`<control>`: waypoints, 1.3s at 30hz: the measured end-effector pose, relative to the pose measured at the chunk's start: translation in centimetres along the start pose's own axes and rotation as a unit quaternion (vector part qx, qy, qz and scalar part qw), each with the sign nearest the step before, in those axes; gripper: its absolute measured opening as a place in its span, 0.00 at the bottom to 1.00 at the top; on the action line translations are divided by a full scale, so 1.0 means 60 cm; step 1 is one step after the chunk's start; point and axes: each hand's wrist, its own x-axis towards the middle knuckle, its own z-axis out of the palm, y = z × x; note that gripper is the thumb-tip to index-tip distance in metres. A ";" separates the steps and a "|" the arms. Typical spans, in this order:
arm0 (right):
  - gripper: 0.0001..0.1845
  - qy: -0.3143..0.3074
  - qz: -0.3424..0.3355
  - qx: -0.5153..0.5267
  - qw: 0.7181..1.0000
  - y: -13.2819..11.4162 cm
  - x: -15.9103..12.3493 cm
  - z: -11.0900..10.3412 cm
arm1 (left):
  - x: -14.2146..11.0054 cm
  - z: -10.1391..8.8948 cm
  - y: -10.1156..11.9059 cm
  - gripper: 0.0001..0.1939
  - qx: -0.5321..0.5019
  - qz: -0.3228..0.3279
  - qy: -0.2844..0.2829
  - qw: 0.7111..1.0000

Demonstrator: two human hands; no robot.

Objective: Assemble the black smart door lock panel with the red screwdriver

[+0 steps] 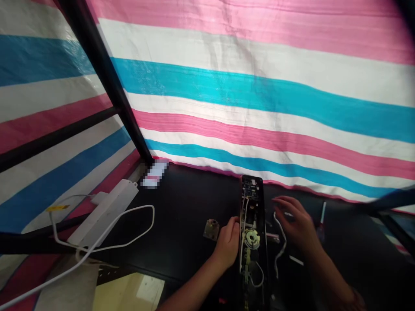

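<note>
A long, narrow black housing, which looks like an opened electronic door lock [252,239], lies lengthwise on the dark table. Its inside shows a circuit board [250,188] at the far end, a round metal part in the middle and thin white wires. My left hand [228,244] grips its left edge, fingers curled against the side. Right of the housing, my right hand [296,222] hovers with fingers bent and apart. Beside those fingers runs a loose white cable [281,246]; whether they touch it I cannot tell. A small square metal part [211,229] sits left of my left hand.
A screwdriver [321,224] and a small white strip [296,260] lie to the right. On the left are a white power strip [103,214], a looping white cord [129,247] and a blurred-out white item [154,174]. Striped sheeting [246,90] on a black frame [106,77] encloses the table.
</note>
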 end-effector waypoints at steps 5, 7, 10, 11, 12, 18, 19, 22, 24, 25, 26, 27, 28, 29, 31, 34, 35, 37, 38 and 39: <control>0.16 -0.054 -0.044 -0.003 0.998 -0.054 0.053 0.046 | 0.004 -0.002 0.000 0.21 -0.002 -0.009 -0.004 1.000; 0.16 -0.074 -0.048 -0.014 0.996 -0.058 0.063 0.056 | 0.006 -0.001 -0.001 0.22 -0.004 -0.012 -0.009 1.000; 0.14 -0.096 -0.047 -0.018 0.994 -0.069 0.063 0.069 | 0.005 -0.001 -0.002 0.21 0.006 -0.017 -0.001 1.000; 0.14 -0.097 -0.043 -0.017 0.994 -0.075 0.059 0.074 | 0.005 -0.001 -0.002 0.21 0.010 -0.019 0.001 1.000; 0.14 -0.092 -0.034 -0.016 0.995 -0.082 0.055 0.080 | 0.004 -0.001 -0.002 0.21 0.013 -0.021 0.002 1.000; 0.11 0.019 0.015 -0.031 0.999 -0.125 0.039 0.102 | 0.004 -0.002 0.001 0.21 0.018 -0.017 0.002 1.000; 0.10 0.036 0.016 -0.031 0.999 -0.127 0.041 0.102 | 0.005 -0.003 0.001 0.21 0.018 -0.017 0.001 1.000; 0.10 0.045 0.008 -0.017 0.999 -0.124 0.053 0.096 | 0.006 -0.004 0.002 0.20 0.016 -0.019 -0.007 1.000; 0.10 0.013 -0.004 -0.003 1.000 -0.118 0.061 0.091 | 0.007 -0.005 0.003 0.20 0.013 -0.017 -0.012 1.000; 0.10 -0.005 -0.006 0.002 1.000 -0.115 0.064 0.089 | 0.007 -0.005 0.004 0.20 0.012 -0.016 -0.012 1.000; 0.10 -0.021 -0.007 0.006 1.000 -0.113 0.067 0.087 | 0.007 -0.005 0.004 0.20 0.011 -0.014 -0.012 1.000; 0.09 -0.033 -0.006 0.007 0.999 -0.113 0.070 0.086 | 0.007 -0.005 0.004 0.20 0.009 -0.012 -0.013 1.000; 0.08 -0.040 -0.002 0.006 0.999 -0.114 0.072 0.085 | 0.007 -0.005 0.005 0.20 0.008 -0.009 -0.014 1.000; 0.08 -0.043 0.005 0.003 0.999 -0.117 0.074 0.084 | 0.006 -0.005 0.005 0.20 0.007 -0.008 -0.015 1.000; 0.07 -0.050 0.022 -0.010 0.998 -0.127 0.076 0.085 | 0.006 -0.005 0.005 0.21 0.005 -0.006 -0.019 1.000; 0.07 -0.047 0.059 -0.047 0.996 -0.145 0.075 0.092 | 0.008 -0.006 0.004 0.21 0.004 -0.003 -0.020 1.000; 0.07 -0.039 0.071 -0.060 0.995 -0.150 0.073 0.096 | 0.008 -0.006 0.003 0.21 0.005 -0.001 -0.019 1.000; 0.07 -0.015 0.090 -0.081 0.993 -0.156 0.066 0.104 | 0.009 -0.006 0.002 0.20 0.006 0.004 -0.015 1.000; 0.07 -0.003 0.094 -0.087 0.992 -0.157 0.062 0.107 | 0.009 -0.006 0.002 0.20 0.007 0.008 -0.015 1.000; 0.07 0.007 0.096 -0.091 0.991 -0.157 0.059 0.110 | 0.009 -0.006 0.002 0.20 0.008 0.011 -0.018 1.000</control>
